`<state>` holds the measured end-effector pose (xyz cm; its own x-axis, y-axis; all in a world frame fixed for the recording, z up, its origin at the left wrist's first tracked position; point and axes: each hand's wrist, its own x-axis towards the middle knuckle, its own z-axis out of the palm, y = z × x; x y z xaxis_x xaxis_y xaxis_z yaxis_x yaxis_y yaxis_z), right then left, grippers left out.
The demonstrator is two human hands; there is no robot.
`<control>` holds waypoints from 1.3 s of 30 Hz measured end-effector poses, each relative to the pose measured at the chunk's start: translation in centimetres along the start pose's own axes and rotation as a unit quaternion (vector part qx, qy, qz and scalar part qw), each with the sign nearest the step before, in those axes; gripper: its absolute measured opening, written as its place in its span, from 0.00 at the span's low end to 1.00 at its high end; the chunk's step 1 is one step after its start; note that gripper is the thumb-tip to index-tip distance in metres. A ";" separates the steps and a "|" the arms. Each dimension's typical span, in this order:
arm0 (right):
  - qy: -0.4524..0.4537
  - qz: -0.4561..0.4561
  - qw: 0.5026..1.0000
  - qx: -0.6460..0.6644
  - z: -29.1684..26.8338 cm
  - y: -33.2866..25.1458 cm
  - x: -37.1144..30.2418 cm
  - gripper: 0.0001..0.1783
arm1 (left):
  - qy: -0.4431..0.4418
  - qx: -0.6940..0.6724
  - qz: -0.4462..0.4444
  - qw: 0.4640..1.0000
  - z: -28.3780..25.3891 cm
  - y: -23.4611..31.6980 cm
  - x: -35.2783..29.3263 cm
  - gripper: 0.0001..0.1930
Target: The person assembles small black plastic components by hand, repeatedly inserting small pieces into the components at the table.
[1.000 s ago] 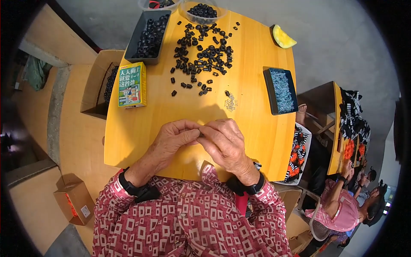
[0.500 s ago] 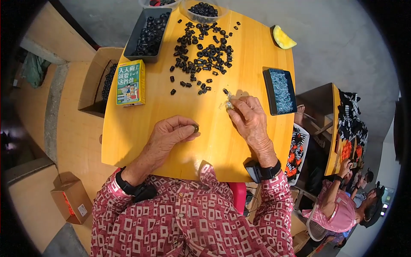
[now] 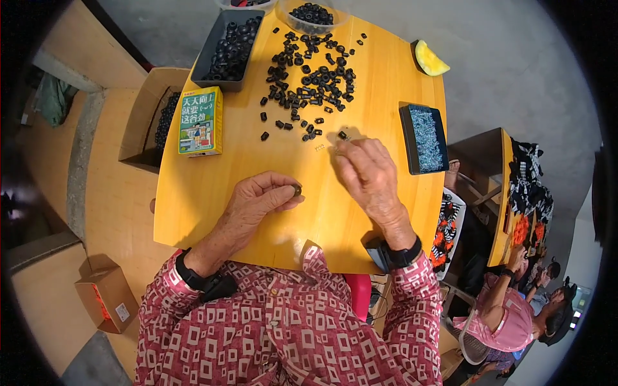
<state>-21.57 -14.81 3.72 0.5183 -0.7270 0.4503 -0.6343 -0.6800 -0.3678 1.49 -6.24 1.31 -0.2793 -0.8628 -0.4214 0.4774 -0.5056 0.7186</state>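
Between the thumb and fingers of my left hand [image 3: 262,196] is a small dark round part [image 3: 297,190], held just above the near half of the table. My right hand [image 3: 370,174] is closed, its fingertips pinched low over the tabletop; what they hold, if anything, is too small to make out. Just beyond those fingertips lies a single black part [image 3: 342,135], with tiny clear pieces [image 3: 319,148] beside it. Farther off, many loose black parts [image 3: 312,80], short and tube-like, are spread over the yellow wooden table [image 3: 257,254].
At the far left stand a dark tray [image 3: 212,76] of black round parts and a yellow-green carton [image 3: 201,122]. A clear bowl [image 3: 341,24] holds more black parts. Along the right lie a black tray [image 3: 425,140] of small clear pieces and a yellow fruit wedge [image 3: 430,58]. A person [image 3: 499,305] sits farther right.
My right hand has shifted slightly left, its fingers curling down over the tabletop. Clear pieces that showed at its fingertips are now partly hidden. My left hand keeps its hold on the dark part.
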 end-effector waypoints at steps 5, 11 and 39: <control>-0.042 -0.002 0.999 -0.016 2.6 0.2 1.3 0.11 | -0.005 -0.008 0.009 1.000 -0.1 -0.2 -0.1 0.09; -0.055 0.002 0.998 -0.033 3.4 0.1 2.2 0.09 | -0.016 -0.024 0.004 1.000 -0.5 -0.3 0.1 0.11; -0.064 0.108 0.970 0.208 0.0 -7.6 -1.1 0.09 | -0.052 -0.049 0.050 0.996 -0.6 -1.5 0.2 0.11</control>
<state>-17.29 -8.88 6.01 0.4831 -0.8443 0.2316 -0.4628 -0.4709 -0.7511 1.21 -5.64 -0.17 -0.3092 -0.9068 -0.2865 0.5847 -0.4189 0.6947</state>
